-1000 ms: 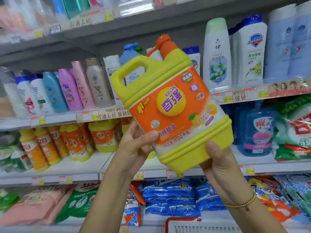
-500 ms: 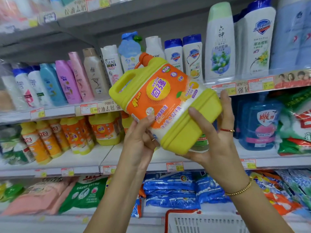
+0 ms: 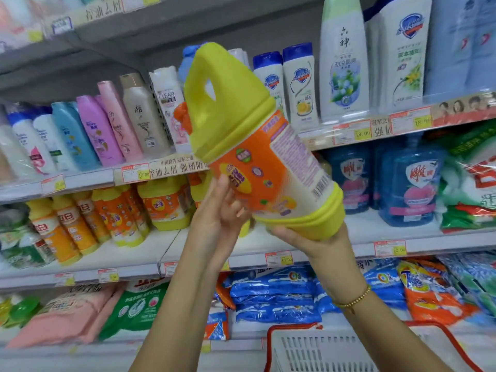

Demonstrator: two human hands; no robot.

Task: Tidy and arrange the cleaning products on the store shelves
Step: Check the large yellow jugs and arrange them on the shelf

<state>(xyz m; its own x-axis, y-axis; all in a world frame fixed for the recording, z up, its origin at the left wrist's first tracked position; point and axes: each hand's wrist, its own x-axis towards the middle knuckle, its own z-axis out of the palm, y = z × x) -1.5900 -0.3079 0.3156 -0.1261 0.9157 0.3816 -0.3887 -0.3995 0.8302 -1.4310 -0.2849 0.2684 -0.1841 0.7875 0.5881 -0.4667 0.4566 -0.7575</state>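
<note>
Two hands hold one yellow detergent jug (image 3: 257, 157) up in front of the store shelves, tilted with its handle end high and leaning left and its orange cap (image 3: 182, 116) showing at the left side. My left hand (image 3: 220, 210) is half open, its fingers pressed flat against the orange label on the jug's lower left side. My right hand (image 3: 303, 237) cups the yellow base from below, fingers curled under it; a bead bracelet (image 3: 354, 299) circles that wrist. Behind the jug, near the front edge of the middle shelf (image 3: 128, 253), stands a row of smaller yellow and orange detergent bottles (image 3: 112, 216), with blue refill jugs (image 3: 408, 183) toward its right end. Shampoo bottles (image 3: 107, 124) line the shelf above. Blue soap-powder bags (image 3: 273, 294) lie on the bottom shelf, and a white basket (image 3: 322, 350) with a red rim sits at the lower right.
</note>
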